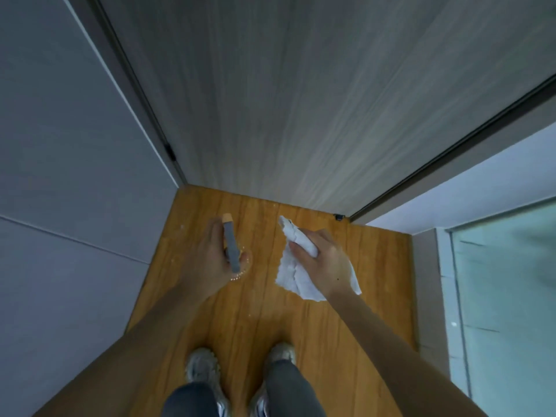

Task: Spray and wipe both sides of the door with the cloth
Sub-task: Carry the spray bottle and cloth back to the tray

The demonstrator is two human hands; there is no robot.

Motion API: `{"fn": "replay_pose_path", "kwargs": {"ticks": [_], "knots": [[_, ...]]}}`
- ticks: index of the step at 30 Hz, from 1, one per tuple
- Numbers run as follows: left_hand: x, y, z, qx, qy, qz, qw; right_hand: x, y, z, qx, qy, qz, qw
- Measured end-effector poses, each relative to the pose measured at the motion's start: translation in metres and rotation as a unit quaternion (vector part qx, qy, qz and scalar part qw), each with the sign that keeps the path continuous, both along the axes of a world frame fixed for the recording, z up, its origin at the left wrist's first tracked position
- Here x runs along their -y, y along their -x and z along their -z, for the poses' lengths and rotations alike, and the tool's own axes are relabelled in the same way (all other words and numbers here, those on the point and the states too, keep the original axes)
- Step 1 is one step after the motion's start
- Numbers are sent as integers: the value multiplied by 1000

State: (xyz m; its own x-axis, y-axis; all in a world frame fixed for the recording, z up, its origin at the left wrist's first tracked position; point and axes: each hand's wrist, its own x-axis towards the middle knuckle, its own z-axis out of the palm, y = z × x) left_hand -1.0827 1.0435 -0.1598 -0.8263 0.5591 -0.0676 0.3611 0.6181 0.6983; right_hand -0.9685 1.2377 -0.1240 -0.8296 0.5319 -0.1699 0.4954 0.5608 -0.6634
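The grey wood-grain door (301, 100) fills the frame from 11 to 1 o'clock, standing shut ahead of both hands and touched by neither. The left hand (210, 254), at about 8 o'clock from the door's bottom edge, grips a spray bottle (232, 248) with a grey head and orange nozzle tip pointing at the door. The right hand (322, 257), at 3 o'clock from the left, clutches a crumpled white cloth (293, 272) that hangs below its fingers over the wooden floor (255, 320).

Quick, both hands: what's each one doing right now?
Left hand: grips the spray bottle, nozzle toward the door.
Right hand: holds the white cloth, clear of the door.
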Motion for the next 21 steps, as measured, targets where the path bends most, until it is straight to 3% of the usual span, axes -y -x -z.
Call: {"fn": "replay_pose_path", "kwargs": {"ticks": [4,9,12,17,21], "knots": [[-2,-6,-160,-29,-11,3,1000,2,-6,-145,-13,-12,4,1000],[7,-29,-281,-86,-33,2,996,6,-31,-271,16,-25,-28,999],[12,-59,-314,-87,0,-1,996,5,-53,-303,32,-22,-48,998],[26,-114,-302,-18,52,-80,995,11,-81,-304,21,-19,-72,997],[30,-176,-306,-16,7,-163,986,13,-97,-300,-8,-5,-182,983]]}}
